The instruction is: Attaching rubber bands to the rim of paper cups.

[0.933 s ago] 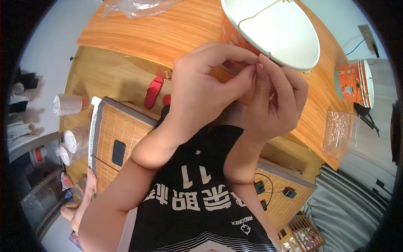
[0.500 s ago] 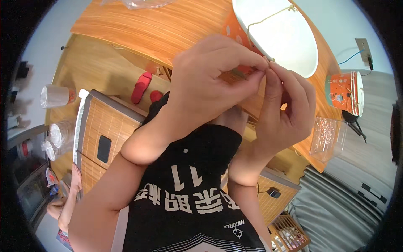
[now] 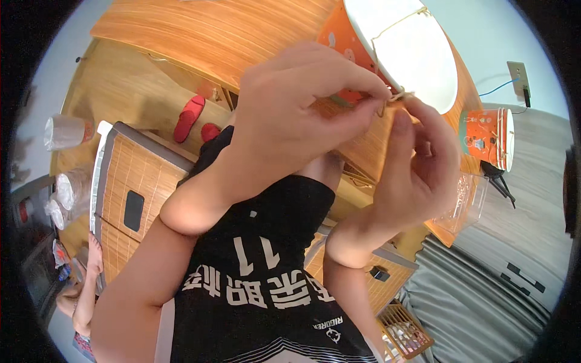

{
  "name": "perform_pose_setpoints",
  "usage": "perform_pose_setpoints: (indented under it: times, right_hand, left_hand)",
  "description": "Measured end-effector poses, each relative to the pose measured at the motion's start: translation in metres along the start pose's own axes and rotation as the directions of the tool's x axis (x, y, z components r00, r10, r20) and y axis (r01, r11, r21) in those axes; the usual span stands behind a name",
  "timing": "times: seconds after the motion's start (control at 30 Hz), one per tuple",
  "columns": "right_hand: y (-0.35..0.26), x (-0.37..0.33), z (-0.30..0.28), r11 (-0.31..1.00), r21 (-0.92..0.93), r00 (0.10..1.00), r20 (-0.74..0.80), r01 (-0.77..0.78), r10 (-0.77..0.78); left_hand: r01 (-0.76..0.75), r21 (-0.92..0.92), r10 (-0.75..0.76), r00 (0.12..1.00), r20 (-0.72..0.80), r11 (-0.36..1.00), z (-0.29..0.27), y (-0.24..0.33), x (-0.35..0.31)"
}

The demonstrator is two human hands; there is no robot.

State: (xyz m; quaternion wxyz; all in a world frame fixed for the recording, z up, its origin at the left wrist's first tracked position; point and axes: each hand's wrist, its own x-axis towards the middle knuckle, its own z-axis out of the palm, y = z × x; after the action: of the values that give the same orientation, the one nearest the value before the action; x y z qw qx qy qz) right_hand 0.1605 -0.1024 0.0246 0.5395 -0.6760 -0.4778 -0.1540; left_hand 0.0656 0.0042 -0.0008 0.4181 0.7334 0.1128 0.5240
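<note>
A large orange paper bucket (image 3: 345, 42) with a white inside lies tilted on the wooden table, its mouth turned toward the right. Thin tan cord (image 3: 387, 30) runs across the mouth from a knot on the far rim to the near rim. Beside that near rim, my left hand (image 3: 302, 103) pinches a small loop of the cord between thumb and forefinger. My right hand (image 3: 417, 166) is just to the right, thumb and forefinger apart, with the forefinger tip close to the loose cord end. Whether that fingertip touches the cord, I cannot tell.
Smaller stacked orange buckets (image 3: 487, 138) and a clear plastic box (image 3: 466, 202) stand at the right end of the wooden table (image 3: 212, 36). Red slippers (image 3: 190, 118) lie on the floor. A dark phone (image 3: 134, 210) rests on a bamboo mat; another person's leg (image 3: 91, 284) shows at left.
My right thumb and forefinger have parted from the pinch by my left fingertips and moved slightly right and down. A cord loop now shows at the near rim. The view has shifted slightly.
</note>
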Motion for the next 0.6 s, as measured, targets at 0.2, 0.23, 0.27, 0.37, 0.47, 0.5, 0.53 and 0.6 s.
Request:
perform_pose_setpoints:
  times: [0.2, 0.23, 0.27, 0.37, 0.47, 0.5, 0.53, 0.6]
  right_hand:
    - [0.001, -0.017, -0.005, 0.935, 0.148, 0.937, -0.091, -0.322, 0.337]
    - [0.0, -0.02, -0.002, 0.873, 0.17, 0.879, -0.061, -0.457, 0.473]
    - [-0.003, -0.024, 0.0, 0.878, 0.179, 0.892, -0.016, -0.443, 0.453]
    - [-0.007, -0.033, 0.012, 0.762, 0.373, 0.834, 0.065, -0.53, 0.548]
    - [-0.003, -0.038, 0.025, 0.772, 0.346, 0.83, 0.037, -0.533, 0.556]
    - [0.0, -0.039, 0.028, 0.756, 0.365, 0.818, 0.03, -0.543, 0.574]
    - [0.002, -0.04, 0.031, 0.764, 0.382, 0.834, 0.033, -0.52, 0.551]
    - [0.005, -0.043, 0.036, 0.764, 0.411, 0.845, 0.027, -0.497, 0.534]
  left_hand:
    - [0.229, -0.114, -0.226, 0.973, 0.039, 0.967, 0.003, 0.004, -0.001]
    - [0.215, -0.114, -0.211, 0.976, 0.044, 0.97, 0.003, 0.005, -0.002]
    - [0.303, -0.201, -0.298, 0.953, 0.051, 0.932, 0.004, 0.007, -0.003]
    - [0.456, -0.347, -0.457, 0.885, 0.086, 0.819, 0.005, 0.01, -0.003]
    - [0.544, -0.471, -0.55, 0.823, 0.14, 0.694, 0.005, 0.008, -0.003]
    - [0.573, -0.539, -0.583, 0.793, 0.176, 0.617, 0.005, 0.007, -0.003]
    - [0.569, -0.522, -0.57, 0.802, 0.181, 0.635, 0.005, 0.007, -0.004]
    - [0.622, -0.497, -0.627, 0.757, 0.183, 0.606, 0.005, 0.006, -0.006]
